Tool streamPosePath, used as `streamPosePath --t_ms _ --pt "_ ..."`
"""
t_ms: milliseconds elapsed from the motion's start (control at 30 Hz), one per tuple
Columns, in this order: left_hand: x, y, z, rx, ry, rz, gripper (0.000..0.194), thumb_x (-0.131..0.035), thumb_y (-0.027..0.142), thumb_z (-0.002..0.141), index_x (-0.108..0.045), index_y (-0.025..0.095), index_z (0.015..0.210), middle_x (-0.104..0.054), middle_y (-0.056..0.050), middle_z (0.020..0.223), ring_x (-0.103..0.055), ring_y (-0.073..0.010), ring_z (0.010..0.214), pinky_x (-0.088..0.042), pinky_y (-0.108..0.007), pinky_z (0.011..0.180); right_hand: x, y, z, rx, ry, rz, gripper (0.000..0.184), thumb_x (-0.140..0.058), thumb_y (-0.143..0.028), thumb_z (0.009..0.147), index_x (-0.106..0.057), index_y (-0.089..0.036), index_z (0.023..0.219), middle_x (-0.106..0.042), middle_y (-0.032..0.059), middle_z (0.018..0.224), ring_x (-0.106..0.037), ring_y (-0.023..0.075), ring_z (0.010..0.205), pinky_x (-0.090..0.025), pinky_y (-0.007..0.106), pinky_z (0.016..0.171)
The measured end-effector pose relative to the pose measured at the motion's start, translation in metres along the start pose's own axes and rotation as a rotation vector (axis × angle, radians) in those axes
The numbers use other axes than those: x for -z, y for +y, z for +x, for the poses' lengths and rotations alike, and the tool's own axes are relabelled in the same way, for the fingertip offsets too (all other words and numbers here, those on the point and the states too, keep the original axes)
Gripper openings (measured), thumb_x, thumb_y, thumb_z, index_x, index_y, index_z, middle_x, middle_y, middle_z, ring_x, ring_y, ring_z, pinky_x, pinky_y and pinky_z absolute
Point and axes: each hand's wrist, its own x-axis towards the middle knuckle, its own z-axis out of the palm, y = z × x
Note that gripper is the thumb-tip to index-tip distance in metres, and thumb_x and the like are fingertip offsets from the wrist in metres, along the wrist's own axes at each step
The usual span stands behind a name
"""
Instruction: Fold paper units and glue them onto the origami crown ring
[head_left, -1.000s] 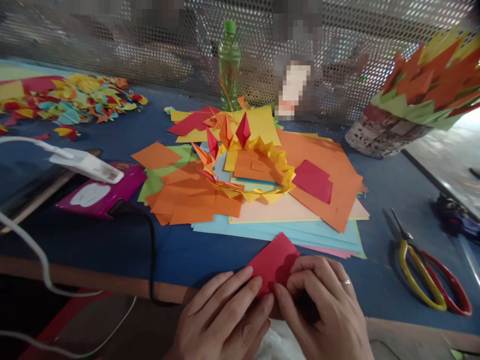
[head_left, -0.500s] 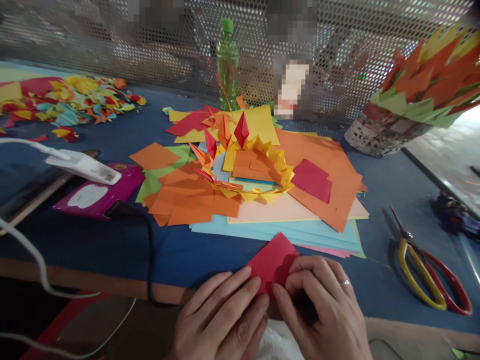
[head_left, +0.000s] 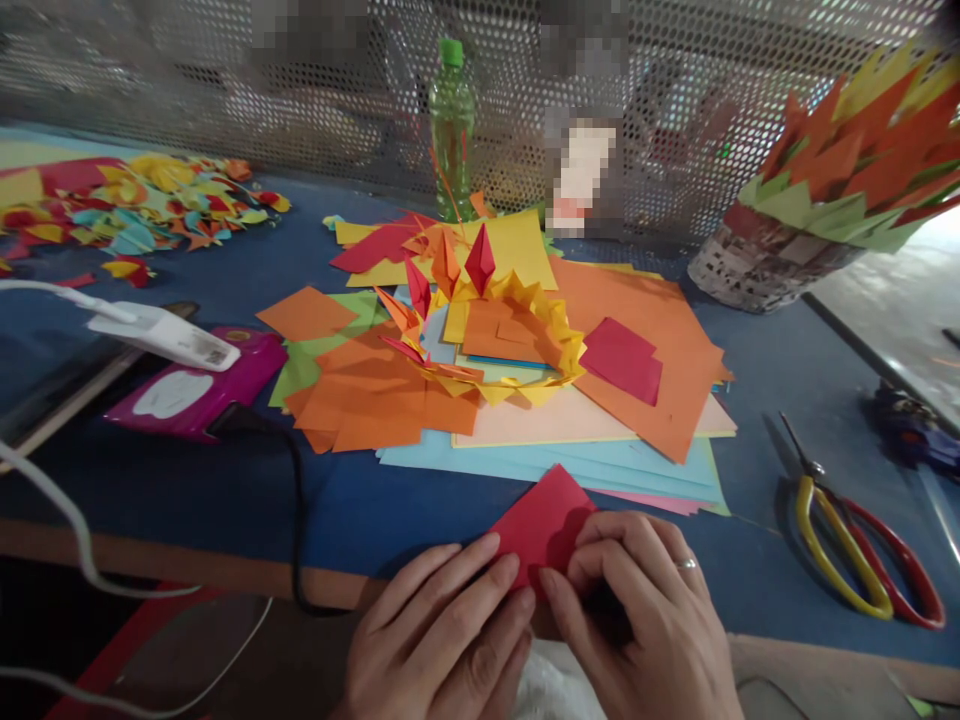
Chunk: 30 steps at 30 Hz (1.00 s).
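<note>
A red square of paper [head_left: 546, 528] lies at the table's near edge with one corner pointing away from me. My left hand [head_left: 442, 635] holds its left side, the fingers stretched along the edge and the thumb near the lower corner. At the lower right side, my right hand [head_left: 649, 610] pinches the paper between thumb and bent fingers; a ring is on one finger. The near corner is partly hidden by both hands. Beyond them stands a ring of folded yellow paper [head_left: 559, 372] with several red and orange folded points [head_left: 481, 262] at its left and back.
Loose orange sheets [head_left: 379, 395] and light blue sheets [head_left: 525, 462] lie under and around the ring. Scissors [head_left: 847, 545] rest at right. A purple power bank [head_left: 202, 395], a white charger [head_left: 169, 335], paper scraps [head_left: 161, 205], a green bottle [head_left: 452, 140] and a paper-filled pot [head_left: 742, 265] surround them.
</note>
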Motion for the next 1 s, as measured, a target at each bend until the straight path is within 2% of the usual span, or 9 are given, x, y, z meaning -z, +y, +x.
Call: streamPosePath --t_ms 300,433,600,867,1000 --pt "0.001 0.001 0.004 0.007 0.019 -0.009 0.024 -0.057 0.014 0.096 -0.078 0.022 0.106 -0.080 -0.003 0.104 -0.075 -0.0189 0.108 -0.057 -0.033 0.102 -0.002 0.002 0.000 -0.004 -0.001 0.001 0.017 -0.070 -0.026 0.089 -0.056 -0.025 0.079 -0.066 0.0005 0.087 -0.060 0.0175 0.082 -0.042 0.033 0.074" --pt "0.002 0.001 0.008 0.006 0.022 -0.019 0.023 -0.057 0.013 0.096 -0.079 0.019 0.102 -0.081 -0.002 0.101 -0.073 -0.0176 0.111 -0.053 -0.032 0.105 -0.001 0.004 -0.002 -0.004 -0.003 -0.014 0.015 -0.069 -0.029 0.091 -0.055 -0.024 0.086 -0.065 0.0017 0.090 -0.060 0.0179 0.086 -0.044 0.032 0.077" --pt "0.003 0.000 0.007 0.015 -0.016 -0.055 0.024 -0.058 0.011 0.094 -0.079 0.018 0.103 -0.081 -0.003 0.107 -0.071 -0.0178 0.115 -0.049 -0.032 0.108 0.003 0.007 -0.005 -0.001 -0.018 0.004 0.014 -0.067 -0.029 0.092 -0.056 -0.023 0.098 -0.068 0.0034 0.097 -0.062 0.0184 0.092 -0.047 0.031 0.079" --pt "0.008 -0.003 0.004 0.005 -0.056 -0.032 0.025 -0.056 0.014 0.097 -0.078 0.020 0.107 -0.081 -0.002 0.107 -0.072 -0.0187 0.114 -0.052 -0.035 0.106 0.010 0.017 -0.014 0.015 -0.075 0.028 0.012 -0.063 -0.022 0.094 -0.056 -0.024 0.104 -0.068 0.0036 0.104 -0.063 0.0177 0.096 -0.050 0.029 0.079" --pt "0.009 -0.001 0.004 0.020 -0.059 -0.065 0.025 -0.057 0.011 0.096 -0.078 0.018 0.107 -0.081 -0.003 0.111 -0.070 -0.0193 0.118 -0.049 -0.036 0.108 0.013 0.013 -0.011 0.004 -0.078 0.043 0.014 -0.062 -0.023 0.094 -0.056 -0.023 0.106 -0.068 0.0038 0.104 -0.061 0.0180 0.099 -0.049 0.029 0.081"
